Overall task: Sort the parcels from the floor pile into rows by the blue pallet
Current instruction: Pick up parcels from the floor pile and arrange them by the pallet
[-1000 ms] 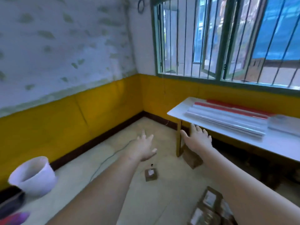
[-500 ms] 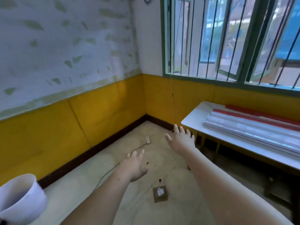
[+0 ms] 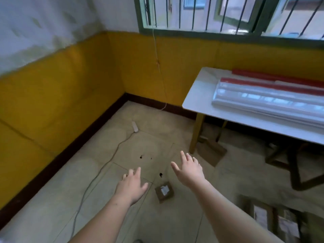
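A small brown parcel (image 3: 164,191) with a white label lies alone on the tiled floor, between my two hands and a little nearer me. My left hand (image 3: 131,186) hovers to its left, fingers spread and empty. My right hand (image 3: 189,168) reaches out above and to the right of the parcel, fingers straight and empty. Several more labelled brown parcels (image 3: 273,220) lie blurred at the bottom right. Another flat brown parcel (image 3: 211,152) leans by the table leg. No blue pallet is in view.
A white table (image 3: 201,95) with long clear and red rolls (image 3: 266,99) stands at the right under the barred window. A grey cable (image 3: 98,174) and a power strip (image 3: 135,126) run along the floor beside the yellow wall (image 3: 57,95). Dark stool legs (image 3: 294,165) stand under the table.
The view has tilted down and turned right; the white bucket at the left has left the frame. Both hands have dropped lower toward the floor, and the small parcel now lies between them.
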